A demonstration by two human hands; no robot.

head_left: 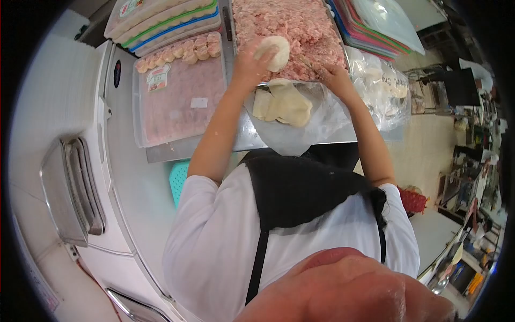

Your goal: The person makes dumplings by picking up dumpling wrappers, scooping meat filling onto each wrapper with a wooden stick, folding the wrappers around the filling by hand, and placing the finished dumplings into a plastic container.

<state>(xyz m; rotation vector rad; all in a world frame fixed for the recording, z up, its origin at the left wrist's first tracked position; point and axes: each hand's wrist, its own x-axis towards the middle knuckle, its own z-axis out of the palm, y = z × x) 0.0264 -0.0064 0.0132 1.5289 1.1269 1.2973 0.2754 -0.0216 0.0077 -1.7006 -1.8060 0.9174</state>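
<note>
In the head view, my left hand (pixel 250 65) holds a round, pale dough wrapper (pixel 279 52), its fingers curled around it, over the near edge of a metal tray full of pink minced meat (pixel 287 19). My right hand (pixel 336 78) is closed on a thin stick-like tool (pixel 309 64) at the tray's near right part; its tip is in or against the meat. Just below the tray, several more dough wrappers (pixel 284 105) lie loosely piled on a clear plastic sheet (pixel 331 115).
To the left lies a clear plastic box (pixel 182 118) with a row of filled dumplings (pixel 201 47) along its far end. Behind it are stacked boxes (pixel 171 29). Coloured lids (pixel 370 32) pile up at the right, near a plastic bag (pixel 382 88) with pale contents.
</note>
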